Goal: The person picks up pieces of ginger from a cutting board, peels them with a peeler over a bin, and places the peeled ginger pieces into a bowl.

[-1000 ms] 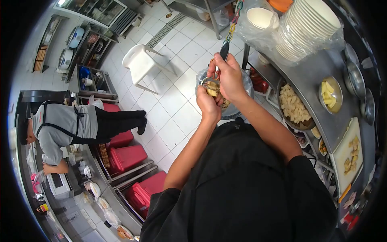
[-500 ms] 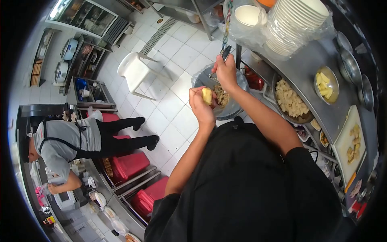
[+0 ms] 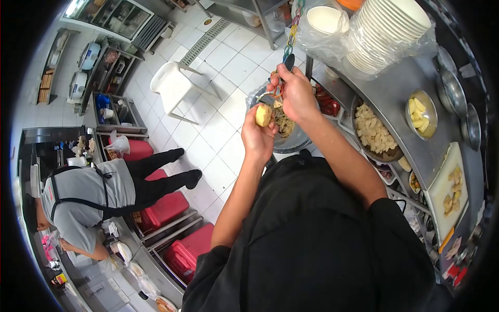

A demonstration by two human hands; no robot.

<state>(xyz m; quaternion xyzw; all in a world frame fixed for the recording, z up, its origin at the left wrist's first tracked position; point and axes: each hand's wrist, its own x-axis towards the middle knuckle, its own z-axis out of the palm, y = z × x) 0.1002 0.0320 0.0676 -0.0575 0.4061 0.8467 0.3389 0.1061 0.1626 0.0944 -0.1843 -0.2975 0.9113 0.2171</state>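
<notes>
A partly peeled potato [image 3: 263, 115] is held in the fingers of my left hand [image 3: 258, 139], over a bin lined with a grey bag [image 3: 304, 138]. Peel scraps [image 3: 284, 126] lie inside the bin. My right hand [image 3: 300, 99] is closed around a peeler [image 3: 289, 62] with a dark handle; its looped metal end is beside the top of the potato. A coloured plastic chain [image 3: 294, 31] hangs down to the peeler and passes by my fingers.
On the steel counter to the right are stacked white bowls [image 3: 387, 31], a metal bowl of yellow pieces [image 3: 427, 122] and a cutting board [image 3: 436, 210]. A pan of pale chunks [image 3: 375, 130] is below. A white stool [image 3: 171, 86] and a co-worker [image 3: 86, 195] are left.
The potato has turned in my left hand and sits slightly lower. My right hand has shifted a little and the chain now drapes over it. The co-worker has leaned further over the counter.
</notes>
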